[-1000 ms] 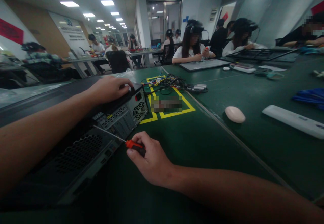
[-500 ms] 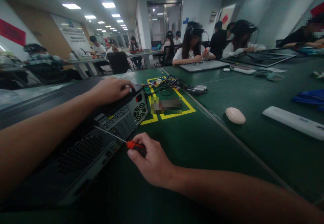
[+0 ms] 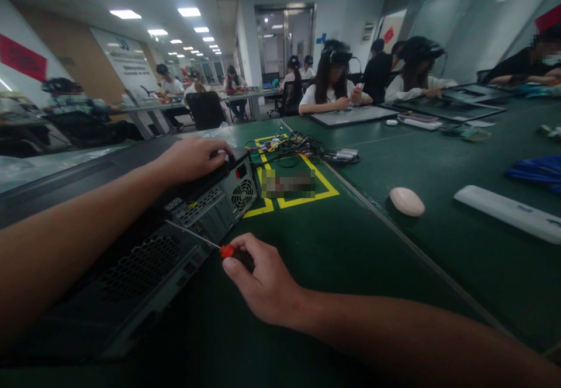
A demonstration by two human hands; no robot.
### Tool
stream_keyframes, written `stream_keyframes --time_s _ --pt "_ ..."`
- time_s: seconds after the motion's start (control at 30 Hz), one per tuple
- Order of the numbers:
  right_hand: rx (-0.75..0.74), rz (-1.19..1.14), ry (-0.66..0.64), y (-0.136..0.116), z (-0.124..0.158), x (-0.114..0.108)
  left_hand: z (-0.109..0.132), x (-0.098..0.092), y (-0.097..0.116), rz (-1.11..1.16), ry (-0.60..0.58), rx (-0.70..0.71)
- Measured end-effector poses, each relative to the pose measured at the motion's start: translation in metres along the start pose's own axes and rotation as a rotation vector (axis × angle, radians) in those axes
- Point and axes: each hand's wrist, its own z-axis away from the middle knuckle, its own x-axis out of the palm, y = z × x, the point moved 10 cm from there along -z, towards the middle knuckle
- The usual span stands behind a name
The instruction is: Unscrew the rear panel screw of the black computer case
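Note:
A black computer case lies on its side at the left, its metal back panel with a fan grille facing me. Across its top reaches my left arm, and my left hand rests on the panel near the back edge, fingers stretched out and partly hidden. My right hand is closed around the black-and-orange handle of a screwdriver. The long thin shaft points up and left, its tip against the case's back panel beside the slot covers. What the tip sits on is too small to make out.
Bundled cables lie beyond the case by yellow tape marks, with a blurred-out item between them. A pinkish rounded object and a long white bar lie right on the green table. Co-workers sit across.
The screwdriver handle has turned in my right hand, so less of its orange stripe shows. Both hands stay in nearly the same place, and the case has not visibly moved.

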Motion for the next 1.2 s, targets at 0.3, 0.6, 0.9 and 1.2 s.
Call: stream_keyframes --time_s 0.3,0.6,0.9,1.2 --pt "-0.06 0.056 -0.02 -0.008 -0.002 0.001 0.001 -0.001 0.002 0.025 -0.009 0.014" --pt "0.052 -0.004 -0.018 0.001 0.0 0.001 0.002 0.0 0.003 0.033 -0.036 0.002" --pt "0.06 -0.014 0.013 0.003 -0.002 0.0 0.002 0.0 0.003 0.015 -0.046 -0.021" --pt "0.073 0.001 0.014 0.004 -0.001 -0.001 0.001 0.001 0.002 0.028 -0.032 -0.006"
